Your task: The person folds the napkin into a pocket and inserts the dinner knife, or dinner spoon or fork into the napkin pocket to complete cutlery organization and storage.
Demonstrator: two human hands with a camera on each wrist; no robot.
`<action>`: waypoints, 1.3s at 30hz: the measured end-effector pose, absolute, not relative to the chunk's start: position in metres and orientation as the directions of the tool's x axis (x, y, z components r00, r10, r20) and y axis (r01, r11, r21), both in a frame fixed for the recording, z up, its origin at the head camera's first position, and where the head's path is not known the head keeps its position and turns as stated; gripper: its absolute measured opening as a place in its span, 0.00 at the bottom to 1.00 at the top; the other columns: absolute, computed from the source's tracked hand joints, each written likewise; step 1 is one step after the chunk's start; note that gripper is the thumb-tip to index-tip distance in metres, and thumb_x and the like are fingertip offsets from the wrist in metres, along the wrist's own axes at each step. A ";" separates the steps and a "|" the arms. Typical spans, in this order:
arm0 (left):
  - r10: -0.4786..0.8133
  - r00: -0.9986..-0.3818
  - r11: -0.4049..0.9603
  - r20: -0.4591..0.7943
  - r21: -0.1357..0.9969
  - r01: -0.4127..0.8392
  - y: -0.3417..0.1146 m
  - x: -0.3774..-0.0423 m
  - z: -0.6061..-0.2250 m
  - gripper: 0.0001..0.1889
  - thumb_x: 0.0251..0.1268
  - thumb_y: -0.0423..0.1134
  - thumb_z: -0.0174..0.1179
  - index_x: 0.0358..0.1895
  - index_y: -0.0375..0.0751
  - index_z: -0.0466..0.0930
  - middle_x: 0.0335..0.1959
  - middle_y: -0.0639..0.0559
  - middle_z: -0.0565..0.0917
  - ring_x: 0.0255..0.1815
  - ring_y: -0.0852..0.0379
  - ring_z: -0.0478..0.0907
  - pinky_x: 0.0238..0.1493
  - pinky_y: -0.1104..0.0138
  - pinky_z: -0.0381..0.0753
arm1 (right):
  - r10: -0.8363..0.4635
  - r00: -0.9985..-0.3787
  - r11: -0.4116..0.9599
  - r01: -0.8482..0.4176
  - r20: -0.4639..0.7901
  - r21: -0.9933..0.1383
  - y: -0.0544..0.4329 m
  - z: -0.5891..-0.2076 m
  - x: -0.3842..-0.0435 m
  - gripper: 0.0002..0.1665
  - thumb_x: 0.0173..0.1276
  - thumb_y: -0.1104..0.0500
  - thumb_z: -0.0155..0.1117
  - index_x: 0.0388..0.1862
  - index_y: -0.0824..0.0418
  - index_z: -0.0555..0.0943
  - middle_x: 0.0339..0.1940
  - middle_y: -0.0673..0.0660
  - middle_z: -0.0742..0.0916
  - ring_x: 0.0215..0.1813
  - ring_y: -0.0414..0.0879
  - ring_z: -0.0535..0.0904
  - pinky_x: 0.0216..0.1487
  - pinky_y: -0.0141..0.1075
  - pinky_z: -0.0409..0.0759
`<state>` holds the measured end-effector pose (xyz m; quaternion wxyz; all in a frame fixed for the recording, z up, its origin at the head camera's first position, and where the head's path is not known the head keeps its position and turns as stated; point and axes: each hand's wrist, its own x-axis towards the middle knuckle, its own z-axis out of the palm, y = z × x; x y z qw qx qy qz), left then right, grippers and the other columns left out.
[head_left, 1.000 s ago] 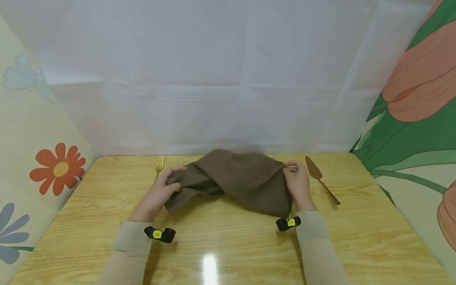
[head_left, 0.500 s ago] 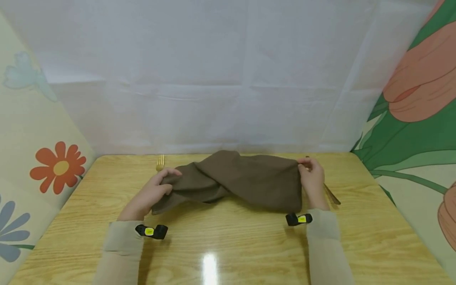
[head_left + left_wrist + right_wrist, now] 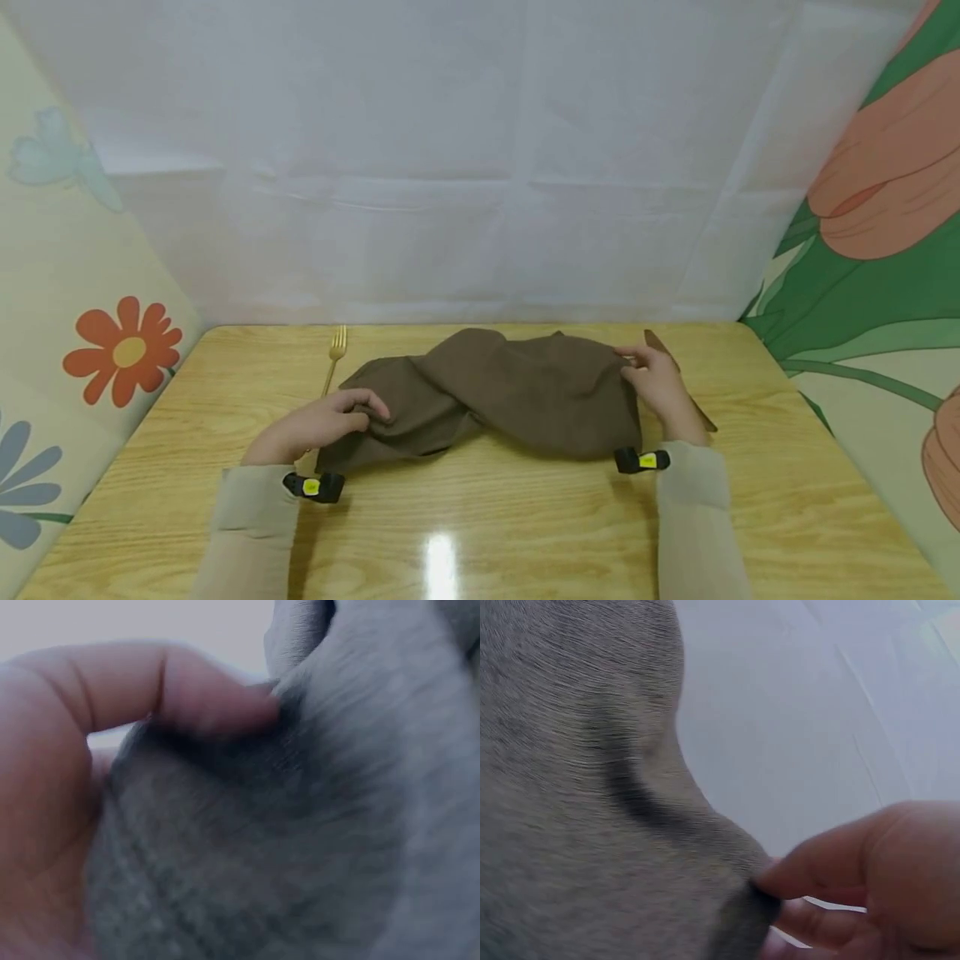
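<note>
A brown cloth [image 3: 536, 387] stretches crumpled between both hands, with a diagonal fold near its middle. My left hand [image 3: 322, 423] grips its left end; in the left wrist view the cloth [image 3: 262, 847] fills much of the picture, blurred, with a bent digit pressing into it. At the right end, my right hand [image 3: 660, 385] pinches the upper corner between thumb and fingers. The right wrist view shows this hand [image 3: 885, 877] at the cloth's edge, where the fabric bunches into a dark crease.
A gold fork [image 3: 337, 346] lies left of the cloth, its lower part behind the left hand. To the right, a brown cake server [image 3: 703, 417] is partly hidden by the right hand. A white sheet [image 3: 480, 167] hangs behind the wooden table [image 3: 480, 517].
Both hands have moved apart, drawing the cloth wider. The left hand then came lower, showing more of the fork, and the cloth has sunk and slackened. The right hand now overlaps the cake server.
</note>
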<state>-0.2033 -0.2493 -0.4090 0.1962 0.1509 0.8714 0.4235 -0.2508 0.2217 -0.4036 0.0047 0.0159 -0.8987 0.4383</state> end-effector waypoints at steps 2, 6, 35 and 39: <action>0.454 -0.865 0.595 -0.212 0.795 0.117 -0.251 -0.203 -0.409 0.12 0.78 0.37 0.51 0.58 0.41 0.79 0.63 0.40 0.75 0.61 0.42 0.70 0.55 0.54 0.71 | -0.079 -0.997 0.637 -0.048 -0.003 -0.769 0.223 -0.404 -0.250 0.22 0.76 0.68 0.53 0.67 0.72 0.75 0.56 0.74 0.80 0.52 0.62 0.78 0.46 0.47 0.78; 0.431 -0.889 0.579 -0.154 0.803 0.142 -0.253 -0.202 -0.408 0.16 0.80 0.43 0.53 0.62 0.39 0.75 0.66 0.36 0.73 0.68 0.36 0.67 0.62 0.47 0.71 | -0.152 -0.987 0.634 -0.055 -0.055 -0.772 0.223 -0.407 -0.250 0.21 0.76 0.68 0.54 0.65 0.72 0.76 0.53 0.73 0.81 0.46 0.57 0.80 0.42 0.44 0.82; 0.236 -0.963 0.638 -0.127 0.768 0.055 -0.252 -0.199 -0.396 0.36 0.64 0.26 0.47 0.78 0.33 0.57 0.74 0.26 0.60 0.67 0.32 0.64 0.60 0.42 0.69 | -0.298 -0.909 0.680 0.013 -0.292 -0.733 0.235 -0.407 -0.239 0.09 0.75 0.65 0.54 0.43 0.66 0.82 0.31 0.56 0.82 0.29 0.46 0.77 0.33 0.40 0.79; 0.232 -0.969 0.667 -0.090 0.740 0.091 -0.249 -0.198 -0.398 0.28 0.70 0.30 0.49 0.74 0.32 0.63 0.72 0.25 0.63 0.68 0.29 0.64 0.62 0.38 0.69 | -0.271 -0.938 0.666 -0.022 -0.215 -0.745 0.232 -0.408 -0.242 0.11 0.78 0.62 0.55 0.48 0.69 0.81 0.39 0.60 0.84 0.34 0.47 0.79 0.36 0.42 0.81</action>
